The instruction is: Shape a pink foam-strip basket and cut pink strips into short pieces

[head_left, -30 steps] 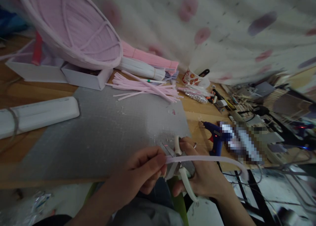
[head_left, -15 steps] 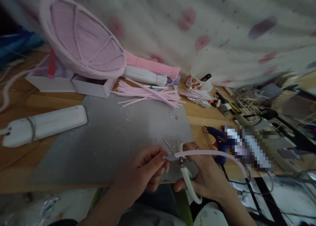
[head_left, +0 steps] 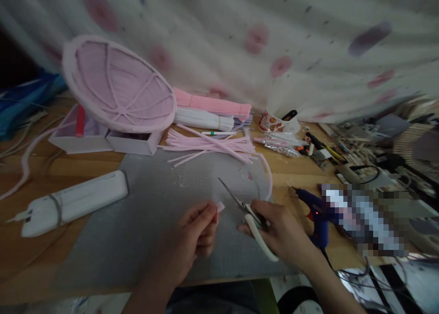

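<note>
Scissors (head_left: 244, 208) sit clasped in the right hand (head_left: 284, 234) over the grey mat (head_left: 154, 218); just left, the left hand (head_left: 197, 229) has its grip pinched on a small pink piece (head_left: 220, 207). Wooden table (head_left: 58, 165) beneath, spotted curtain (head_left: 212, 35) along the far side.

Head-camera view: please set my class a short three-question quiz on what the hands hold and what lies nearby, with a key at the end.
1. Multiple choice: What colour are the handles of the scissors held in the right hand?
A red
B white
C blue

2. True or false: As seen in the picture, the blue glue gun lies to the right of the grey mat.

3. Fill the gap: The small pale pink piece is pinched in the ____.

Key:
1. B
2. True
3. left hand
</note>
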### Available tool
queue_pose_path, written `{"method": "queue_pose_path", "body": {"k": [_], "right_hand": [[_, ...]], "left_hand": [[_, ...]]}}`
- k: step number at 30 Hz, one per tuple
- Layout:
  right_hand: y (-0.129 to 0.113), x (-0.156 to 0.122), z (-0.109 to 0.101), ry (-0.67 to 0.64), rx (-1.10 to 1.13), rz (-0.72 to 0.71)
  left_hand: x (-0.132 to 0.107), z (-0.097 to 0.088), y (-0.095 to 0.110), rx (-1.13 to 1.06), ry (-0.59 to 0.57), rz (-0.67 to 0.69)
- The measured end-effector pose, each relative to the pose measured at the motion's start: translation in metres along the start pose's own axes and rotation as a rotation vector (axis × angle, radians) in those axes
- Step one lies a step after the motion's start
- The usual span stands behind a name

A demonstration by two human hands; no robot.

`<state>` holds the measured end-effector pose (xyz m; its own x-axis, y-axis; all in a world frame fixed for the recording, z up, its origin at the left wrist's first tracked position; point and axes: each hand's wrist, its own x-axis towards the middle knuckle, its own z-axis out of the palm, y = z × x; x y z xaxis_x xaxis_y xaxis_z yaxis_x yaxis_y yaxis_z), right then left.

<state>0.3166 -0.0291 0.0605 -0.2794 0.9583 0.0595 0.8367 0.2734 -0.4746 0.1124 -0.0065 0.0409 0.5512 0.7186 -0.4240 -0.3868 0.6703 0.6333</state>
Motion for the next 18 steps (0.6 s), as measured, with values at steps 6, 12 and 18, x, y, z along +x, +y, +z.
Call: {"method": "queue_pose_path", "body": {"k": [6, 12, 18], "right_hand": [[0.015, 0.009, 0.013, -0.017, -0.327, 0.088], [-0.015, -0.003, 0.009, 0.316, -0.099, -0.014], [-0.059, -0.014, 0.015, 0.368, 0.067, -0.127]], "left_hand": [[0.006, -0.002, 0.004, -0.029, 0.192, 0.281], [0.004, 0.004, 0.003, -0.168, 0.281, 0.335], [-0.009, 0.011, -0.011, 0.011, 0.208, 0.358]]}}
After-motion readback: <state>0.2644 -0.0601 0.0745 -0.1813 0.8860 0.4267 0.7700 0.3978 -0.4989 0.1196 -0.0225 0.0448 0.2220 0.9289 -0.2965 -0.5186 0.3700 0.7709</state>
